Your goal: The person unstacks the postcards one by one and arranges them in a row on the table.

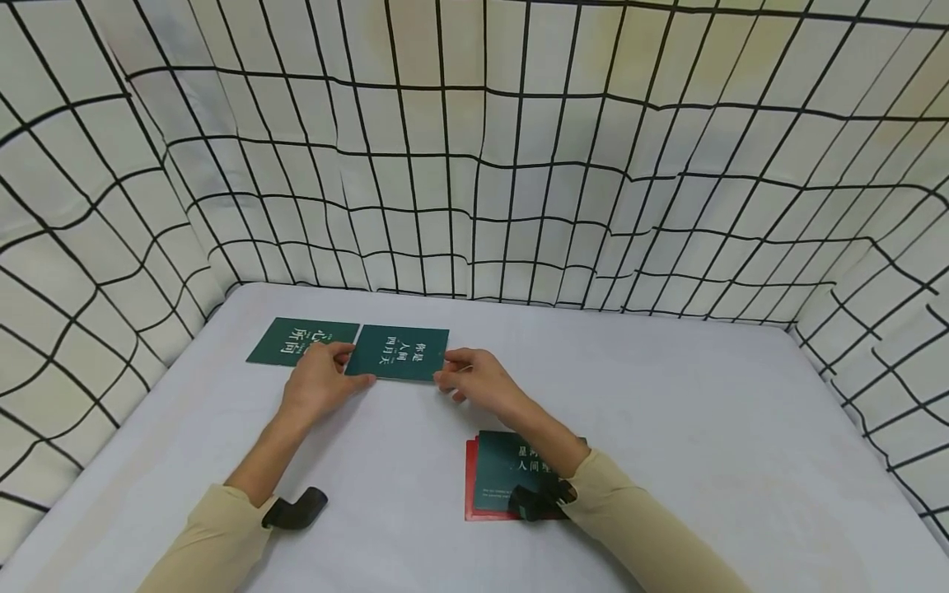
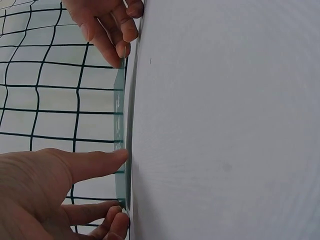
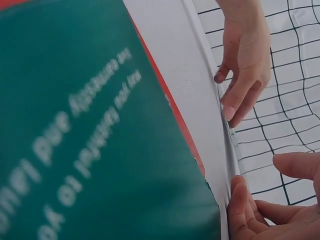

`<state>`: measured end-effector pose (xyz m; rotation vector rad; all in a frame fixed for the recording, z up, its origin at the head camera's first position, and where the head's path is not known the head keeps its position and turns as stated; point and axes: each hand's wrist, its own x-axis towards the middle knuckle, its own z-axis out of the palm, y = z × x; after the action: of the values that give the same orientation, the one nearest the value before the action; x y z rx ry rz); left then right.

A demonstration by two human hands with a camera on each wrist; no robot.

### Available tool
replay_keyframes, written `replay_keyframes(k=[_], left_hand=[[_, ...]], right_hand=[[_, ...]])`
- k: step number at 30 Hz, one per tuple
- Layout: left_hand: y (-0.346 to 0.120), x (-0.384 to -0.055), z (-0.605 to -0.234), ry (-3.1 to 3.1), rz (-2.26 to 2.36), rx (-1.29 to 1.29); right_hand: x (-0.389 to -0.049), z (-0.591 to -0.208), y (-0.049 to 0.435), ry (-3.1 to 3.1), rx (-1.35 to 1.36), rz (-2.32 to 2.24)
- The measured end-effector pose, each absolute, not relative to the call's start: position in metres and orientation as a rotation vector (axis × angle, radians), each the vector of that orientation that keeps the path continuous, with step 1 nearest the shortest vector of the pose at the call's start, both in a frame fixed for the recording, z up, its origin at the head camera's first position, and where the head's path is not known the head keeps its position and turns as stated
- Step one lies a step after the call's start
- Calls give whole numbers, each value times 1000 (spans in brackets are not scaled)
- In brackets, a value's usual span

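Observation:
A dark green card printed with white characters lies toward the back left of the table, between both hands. My left hand holds its left end, thumb at the near edge and a finger at the left edge. At the other end my right hand pinches the right edge with thumb and finger. Just left is a second green card, its near right part hidden behind the left hand. In the left wrist view the held card appears as a thin strip, close over the table.
Under my right forearm lies a stack of cards, a green card on top and a red one showing at its edges. The white-covered table has black netting over white cloth around its back and sides.

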<state>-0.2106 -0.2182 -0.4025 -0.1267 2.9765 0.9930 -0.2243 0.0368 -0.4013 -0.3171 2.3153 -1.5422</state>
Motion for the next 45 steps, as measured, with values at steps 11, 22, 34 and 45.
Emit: replay_keyframes(k=[11,22,34,45], left_hand=[[-220,-211,-403,2957,986,-131],[-220,-210,-404,2935,1004,-155],[-221,-211,-403,2950,1010,-143],[-218,-210,-402,2975,1033,-130]], right_hand=[[-231,-406,35,2325,-314,-1493],[-234,-410,35,2291,-297,-1531],[-235,-411,34,2337,-312,-1511],[-236,-410,34,2345,-300,-1494]])
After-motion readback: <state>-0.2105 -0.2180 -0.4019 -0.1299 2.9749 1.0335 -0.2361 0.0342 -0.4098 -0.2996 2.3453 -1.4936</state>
